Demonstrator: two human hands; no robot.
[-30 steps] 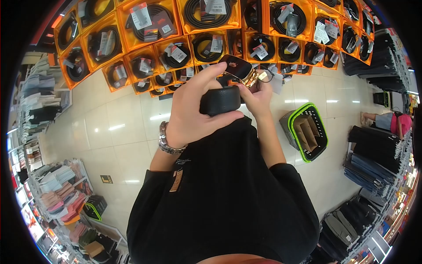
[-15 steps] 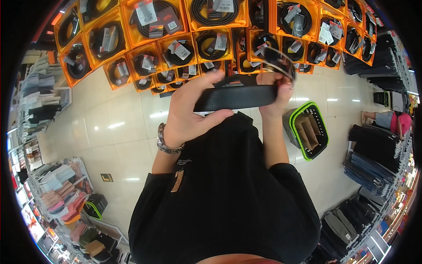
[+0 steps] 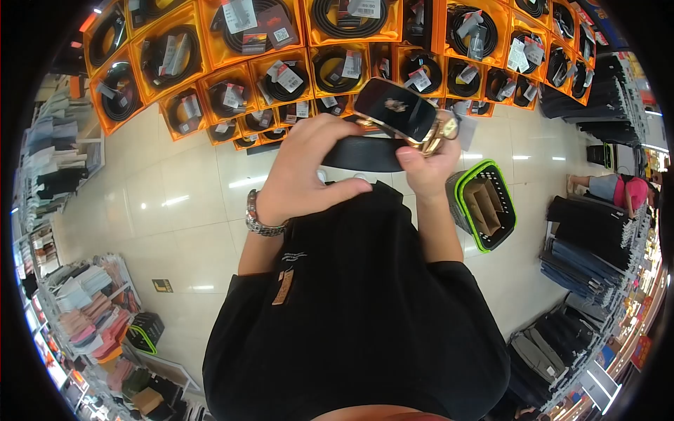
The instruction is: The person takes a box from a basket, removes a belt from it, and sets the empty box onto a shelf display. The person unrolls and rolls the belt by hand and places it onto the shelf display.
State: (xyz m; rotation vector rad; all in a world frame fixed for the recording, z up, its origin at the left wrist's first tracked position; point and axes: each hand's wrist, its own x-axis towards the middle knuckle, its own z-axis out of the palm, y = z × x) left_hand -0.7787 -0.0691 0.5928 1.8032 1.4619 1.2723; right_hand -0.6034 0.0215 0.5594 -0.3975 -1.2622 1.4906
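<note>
I have one view to work from, the head camera, and what catches me there is the black belt. Half a second ago its strap stretched in a longer band between the hands, with the buckle end a blur out to the right. Now the visible stretch of strap is shorter, and the gold-edged buckle has swung inward, its dark face turned up towards me. I judge that the belt is better gathered for handling, with its buckle easier for me to read.

The right hand has hold of the buckle end, thumb pressed on the strap; most of its fingers are hidden behind. The left hand is half open in a broad curve around the strap's left end, its thumb standing apart below. I cannot tell how firmly its fingers bear on the leather.

The belt is in the air above the person's black shirt, just short of the orange boxes of coiled belts. The green-rimmed basket stands on the floor, right of the right forearm.
</note>
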